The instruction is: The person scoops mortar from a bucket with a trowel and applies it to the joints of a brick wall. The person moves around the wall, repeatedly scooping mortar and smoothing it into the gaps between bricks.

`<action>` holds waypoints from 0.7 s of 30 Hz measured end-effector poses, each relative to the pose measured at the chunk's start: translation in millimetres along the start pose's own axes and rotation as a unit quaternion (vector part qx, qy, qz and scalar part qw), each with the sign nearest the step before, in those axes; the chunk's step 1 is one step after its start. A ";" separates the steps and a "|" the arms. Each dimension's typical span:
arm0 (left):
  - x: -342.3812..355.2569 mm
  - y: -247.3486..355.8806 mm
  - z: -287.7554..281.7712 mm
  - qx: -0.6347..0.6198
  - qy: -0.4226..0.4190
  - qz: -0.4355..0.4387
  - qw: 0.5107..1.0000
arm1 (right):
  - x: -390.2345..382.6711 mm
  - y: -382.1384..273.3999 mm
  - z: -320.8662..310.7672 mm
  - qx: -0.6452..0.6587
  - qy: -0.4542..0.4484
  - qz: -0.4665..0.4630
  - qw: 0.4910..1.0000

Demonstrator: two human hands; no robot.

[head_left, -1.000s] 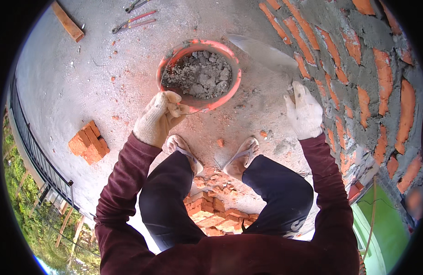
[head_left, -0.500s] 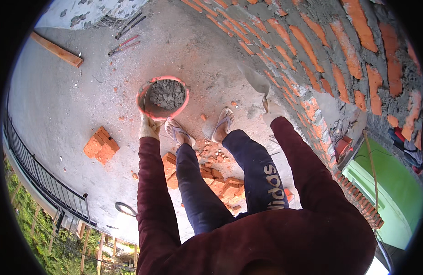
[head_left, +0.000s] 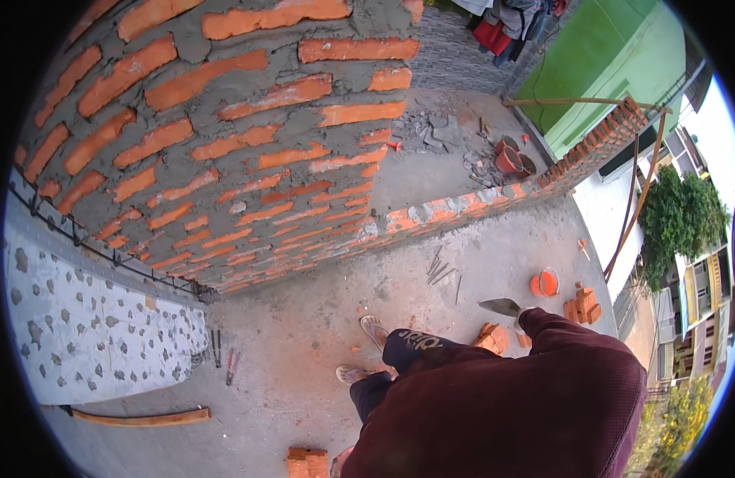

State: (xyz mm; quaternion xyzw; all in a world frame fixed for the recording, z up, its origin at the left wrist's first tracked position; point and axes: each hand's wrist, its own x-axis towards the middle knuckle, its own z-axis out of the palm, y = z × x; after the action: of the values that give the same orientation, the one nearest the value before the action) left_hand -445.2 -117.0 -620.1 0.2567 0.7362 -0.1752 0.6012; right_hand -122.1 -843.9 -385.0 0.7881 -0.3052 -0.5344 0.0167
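Note:
My right hand (head_left: 523,316), gloved and mostly hidden by its maroon sleeve, grips a trowel (head_left: 500,307) whose metal blade points left over the concrete floor. Close by it lie loose bricks (head_left: 493,338), and a small orange bucket (head_left: 546,282) stands just beyond. My left hand is not visible. A reddish curved edge (head_left: 341,458) peeks from behind my body at the bottom, too hidden to make out. My sandalled feet (head_left: 372,330) are on the floor.
A brick-and-mortar wall (head_left: 184,159) rises at upper left, joining a low wall (head_left: 495,199). Beyond are rubble, red buckets (head_left: 508,157) and a green wall (head_left: 574,72). Pliers (head_left: 232,365), rods (head_left: 441,271), a wooden plank (head_left: 140,417) and brick piles (head_left: 307,462) lie around.
The view has swung sharply towards the brick wall and beyond it. My left hand and the mortar bucket it held have left view; my right hand, with the trowel, now appears lower down.

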 end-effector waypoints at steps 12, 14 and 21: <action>-57.9 108.4 9.8 0.250 -0.056 0.145 0.956 | -46.0 -75.7 106.3 0.124 -0.144 -0.093 0.977; -68.8 113.7 25.9 0.282 -0.056 0.158 0.944 | -38.5 -66.5 125.7 0.244 -0.111 -0.064 0.961; -124.5 183.1 134.3 0.422 -0.073 0.328 0.842 | 43.2 -17.9 156.7 0.383 -0.084 -0.027 0.920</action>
State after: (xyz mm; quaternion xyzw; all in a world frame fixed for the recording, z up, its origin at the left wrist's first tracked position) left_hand -212.6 -66.2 -518.4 0.6988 0.4176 -0.2796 0.5091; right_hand -237.0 -804.0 -494.4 0.6943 -0.4652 -0.4415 -0.3266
